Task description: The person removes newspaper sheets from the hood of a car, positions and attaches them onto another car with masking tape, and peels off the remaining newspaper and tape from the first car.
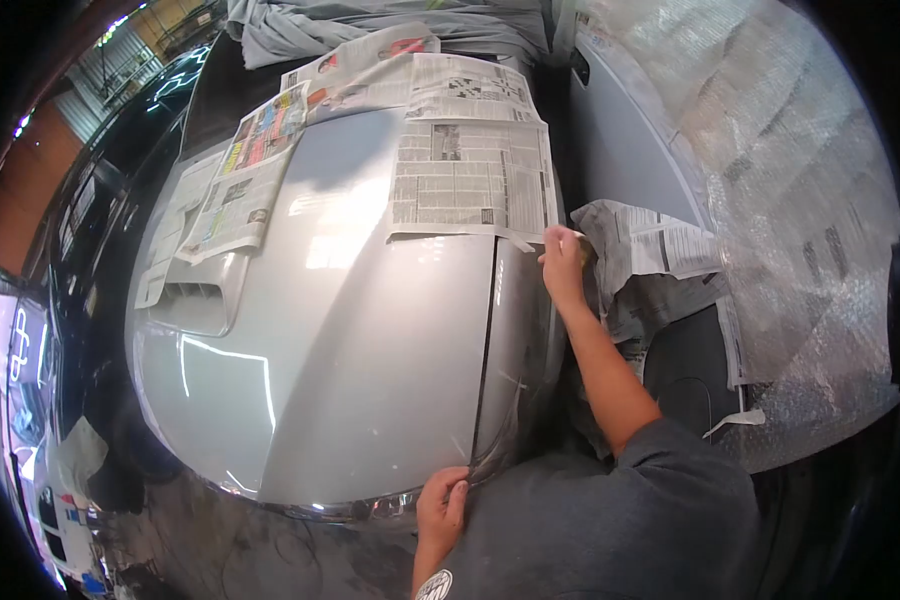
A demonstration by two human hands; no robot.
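My right hand (562,256) is at the right side of a silver car hood (370,350), beside the lower right corner of a newspaper sheet (470,185). Its fingers are curled together; what they hold, if anything, is too small to make out. Near the hood's front edge, my left hand (442,508) has its fingers bent and pressed together, close to the end of the dark panel gap. More newspaper (235,200) lies on the left part of the hood, above the air scoop (195,305).
Crumpled newspaper (660,240) hangs right of my right hand. Bubble wrap (800,220) covers a surface at the far right, next to a grey panel (630,130). Grey cloth (390,25) lies behind the hood. A dark car (95,230) stands on the left.
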